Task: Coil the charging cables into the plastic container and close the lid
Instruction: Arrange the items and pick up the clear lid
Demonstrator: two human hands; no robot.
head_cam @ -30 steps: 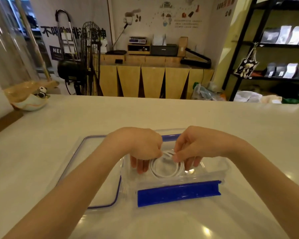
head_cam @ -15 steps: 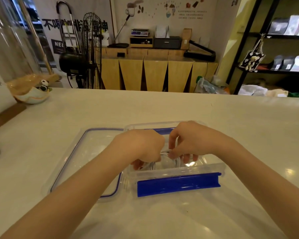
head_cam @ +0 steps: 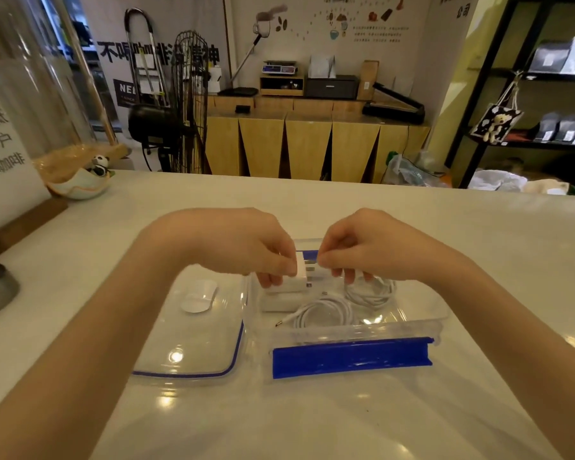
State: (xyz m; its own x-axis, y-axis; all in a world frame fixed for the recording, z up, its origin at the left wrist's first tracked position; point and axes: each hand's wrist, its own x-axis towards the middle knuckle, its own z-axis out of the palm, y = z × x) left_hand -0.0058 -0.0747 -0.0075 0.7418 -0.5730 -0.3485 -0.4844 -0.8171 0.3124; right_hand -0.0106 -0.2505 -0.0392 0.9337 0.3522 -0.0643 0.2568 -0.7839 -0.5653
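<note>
A clear plastic container point(head_cam: 422, 310) with a blue latch point(head_cam: 351, 356) sits open on the counter point(head_cam: 312, 200), two coiled white cables point(head_cam: 326, 313) inside, its one lid point(head_cam: 193, 330) lying just left. Above it the left hand point(head_cam: 246, 247) pinches a white charger plug point(head_cam: 301, 272); the right hand point(head_cam: 362, 254) is curled at its prongs, its hold unclear. Set carelessly, the plug could unseat a coil and foul the lid

Both hands rose out of the container point(head_cam: 422, 312). The left hand point(head_cam: 246, 250) now gripped a white charger point(head_cam: 301, 272) above it, the right hand point(head_cam: 362, 254) pinching at its prongs. Two coiled cables point(head_cam: 322, 312) lay uncovered inside, where fingers had pressed one coil.
</note>
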